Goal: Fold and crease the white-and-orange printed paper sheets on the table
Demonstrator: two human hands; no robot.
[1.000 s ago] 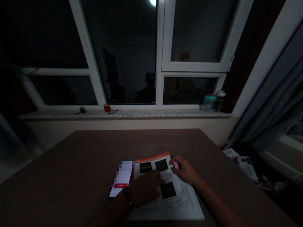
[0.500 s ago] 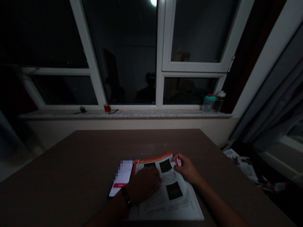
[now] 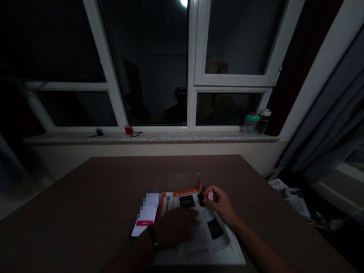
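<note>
A printed booklet with an orange-red top band and dark picture boxes lies on the brown table. My left hand rests across its page, palm down with fingers stretched out; a dark band circles that wrist. At the booklet's upper right, my right hand is closed, with a small pink object of unclear kind in its fingers. Its thumb and fingertips are at the edge of a page that curls up along the right side. A lit phone lies just left of the booklet.
The table reaches toward a window sill. On the sill stand a teal-lidded bottle, a clear bottle, a red object and a small dark item. Papers lie low at the right, beside a curtain.
My right hand has shifted slightly left, and the page's right edge has lifted and curled leftward. My left hand's fingers have spread and moved slightly down and right.
</note>
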